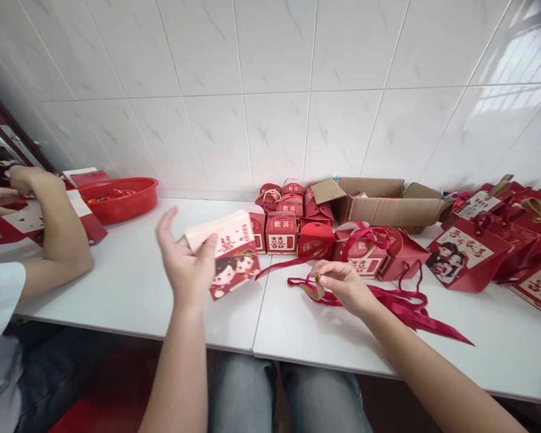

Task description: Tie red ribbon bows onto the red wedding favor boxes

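Note:
My left hand (pixel 190 264) grips a small red and white gift box (pixel 234 260) printed with two cartoon figures, its thumb across the front and its forefinger raised. It is held above the table, tilted. My right hand (pixel 342 285) pinches a gold ribbon (pixel 316 291), whose loop hangs below the fingertips. Under and beside that hand lies a bunch of dark red ribbons (pixel 406 310), spread on the white table (pixel 234 328). Small red boxes (pixel 282 233) with white labels stand in rows just behind.
An open cardboard carton (pixel 379 210) stands against the tiled wall. Several finished-looking red gift boxes (pixel 462 255) with gold ribbons crowd the right side. At left, a red plastic basin (pixel 124 201) holds red items, and a co-worker's arm (pixel 56 222) reaches over another red box.

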A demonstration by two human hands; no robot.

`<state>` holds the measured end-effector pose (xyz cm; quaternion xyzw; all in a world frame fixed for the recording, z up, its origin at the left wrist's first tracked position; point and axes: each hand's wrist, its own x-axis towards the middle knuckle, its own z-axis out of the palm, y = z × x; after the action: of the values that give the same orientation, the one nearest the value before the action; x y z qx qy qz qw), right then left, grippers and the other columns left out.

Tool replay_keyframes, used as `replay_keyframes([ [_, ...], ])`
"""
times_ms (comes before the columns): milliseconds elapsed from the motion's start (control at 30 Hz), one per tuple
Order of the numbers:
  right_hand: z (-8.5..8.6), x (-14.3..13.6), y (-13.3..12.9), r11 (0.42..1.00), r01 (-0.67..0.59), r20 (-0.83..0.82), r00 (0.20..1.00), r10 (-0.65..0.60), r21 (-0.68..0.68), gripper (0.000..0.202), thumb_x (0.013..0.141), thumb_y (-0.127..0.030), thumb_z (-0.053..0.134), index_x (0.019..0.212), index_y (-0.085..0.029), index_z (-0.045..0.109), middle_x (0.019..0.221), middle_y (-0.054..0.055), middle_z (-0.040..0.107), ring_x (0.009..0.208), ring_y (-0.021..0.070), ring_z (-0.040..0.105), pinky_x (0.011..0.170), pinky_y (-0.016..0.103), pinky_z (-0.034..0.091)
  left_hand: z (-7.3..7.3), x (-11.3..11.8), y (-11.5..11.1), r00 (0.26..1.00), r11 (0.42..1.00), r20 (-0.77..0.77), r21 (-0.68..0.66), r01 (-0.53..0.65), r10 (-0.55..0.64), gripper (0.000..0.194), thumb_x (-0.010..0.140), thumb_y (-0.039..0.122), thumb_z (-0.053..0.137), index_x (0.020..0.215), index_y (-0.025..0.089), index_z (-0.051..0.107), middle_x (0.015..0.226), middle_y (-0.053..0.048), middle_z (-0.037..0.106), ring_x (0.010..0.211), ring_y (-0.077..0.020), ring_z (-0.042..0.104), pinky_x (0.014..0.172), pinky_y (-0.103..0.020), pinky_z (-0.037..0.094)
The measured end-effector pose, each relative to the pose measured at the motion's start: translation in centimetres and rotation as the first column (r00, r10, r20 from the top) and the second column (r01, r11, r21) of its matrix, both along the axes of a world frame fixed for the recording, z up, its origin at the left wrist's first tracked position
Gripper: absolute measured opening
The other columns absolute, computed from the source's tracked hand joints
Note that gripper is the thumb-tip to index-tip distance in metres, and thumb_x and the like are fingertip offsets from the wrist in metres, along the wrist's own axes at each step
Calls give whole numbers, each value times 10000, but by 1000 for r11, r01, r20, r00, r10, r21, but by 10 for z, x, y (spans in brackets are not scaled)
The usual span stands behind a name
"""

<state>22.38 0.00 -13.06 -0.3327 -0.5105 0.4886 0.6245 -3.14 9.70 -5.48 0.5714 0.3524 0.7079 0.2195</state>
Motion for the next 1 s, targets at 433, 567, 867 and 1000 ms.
replay_keyframes([
  [433, 7, 9, -2, 974, 170, 73, 980, -183, 151, 74, 733, -299, 771, 796, -332, 752, 1243, -4, 570, 1206, 208, 525, 1048, 421, 403, -36, 76, -51, 886, 868, -103, -276, 412, -453, 213, 810, 320, 675, 957, 166, 655, 855, -64, 706, 772, -192, 682, 657, -271, 554],
  [567, 11, 5, -5, 967, 192, 151, 964, -218, 169, 95, 706, -296, 793, 794, -314, 763, 1268, 11, 555, 1218, 223, 506, 1079, 422, 369, -38, 77, -58, 898, 890, -124, -245, 385, -422, 159, 788, 307, 700, 864, 168, 695, 1024, -89, 661, 1003, -218, 633, 818, -287, 527],
  [867, 17, 3, -15, 914, 251, 277, 898, -343, 320, 165, 740, -225, 767, 822, -368, 766, 1294, -9, 550, 1233, 215, 489, 988, 362, 443, -44, 88, -79, 844, 863, -189, -175, 473, -501, 73, 856, 250, 634, 872, 182, 652, 862, -18, 722, 822, -138, 680, 739, -206, 519],
  [1000, 14, 2, -15, 903, 246, 272, 896, -351, 353, 195, 751, -191, 754, 845, -362, 765, 1191, 10, 601, 1122, 194, 558, 918, 338, 491, -46, 88, -81, 841, 864, -201, -161, 478, -502, 58, 861, 241, 627, 859, 184, 638, 793, 2, 713, 728, -119, 674, 652, -182, 509],
])
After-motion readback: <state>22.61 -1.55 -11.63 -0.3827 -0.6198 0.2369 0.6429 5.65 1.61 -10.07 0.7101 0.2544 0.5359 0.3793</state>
